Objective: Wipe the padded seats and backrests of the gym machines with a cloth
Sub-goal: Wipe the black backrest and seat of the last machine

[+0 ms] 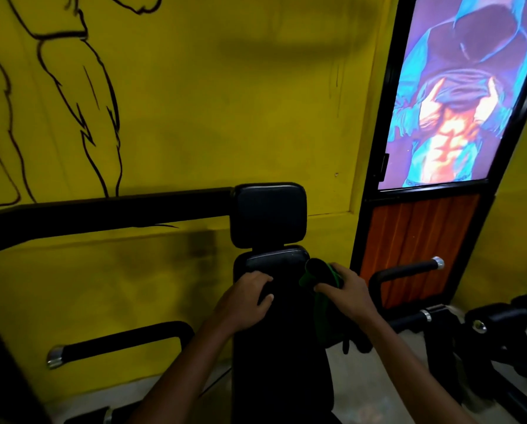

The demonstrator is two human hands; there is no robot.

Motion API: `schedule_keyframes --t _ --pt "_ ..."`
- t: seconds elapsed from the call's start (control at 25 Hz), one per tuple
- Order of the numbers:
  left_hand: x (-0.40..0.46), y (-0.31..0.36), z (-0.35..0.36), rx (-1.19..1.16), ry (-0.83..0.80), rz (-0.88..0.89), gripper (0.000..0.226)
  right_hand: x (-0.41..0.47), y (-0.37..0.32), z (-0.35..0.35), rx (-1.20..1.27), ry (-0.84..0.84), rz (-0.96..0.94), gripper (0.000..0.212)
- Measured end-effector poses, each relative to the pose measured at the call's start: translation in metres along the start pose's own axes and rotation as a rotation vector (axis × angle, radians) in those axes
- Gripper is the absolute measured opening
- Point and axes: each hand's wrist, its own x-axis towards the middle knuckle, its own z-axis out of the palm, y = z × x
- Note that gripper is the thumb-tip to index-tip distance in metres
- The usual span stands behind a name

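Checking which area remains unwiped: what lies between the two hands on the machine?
In the head view, only bare black padding lies between the left hand and the right hand, which grips the green cloth.

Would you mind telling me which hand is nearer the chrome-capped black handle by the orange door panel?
Right. The right hand is just left of the chrome-capped black handle; the left hand lies farther left.
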Motion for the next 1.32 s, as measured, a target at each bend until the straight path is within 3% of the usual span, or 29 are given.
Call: schedule_keyframes --t 0.48,0.88,1.2,1.32 --pt "0.030 -0.021 -0.029 0.053 0.062 0.004 0.045 0.041 -0.014 0.004 -0.030 0.020 -0.042 0.030" --pt "0.146 -0.078 -0.053 0.141 0.218 0.027 0.045 0.190 -0.047 0.023 -0.146 0.176 -0.171 0.048" --pt "0.222 -0.124 -0.048 0.284 0.267 0.059 0.057 0.301 -0.057 0.020 -0.255 0.352 -0.295 0.047" --pt "0.230 -0.137 -0.035 0.382 0.273 0.077 0.059 0.332 -0.060 0.033 -0.452 0.358 -0.304 0.052"
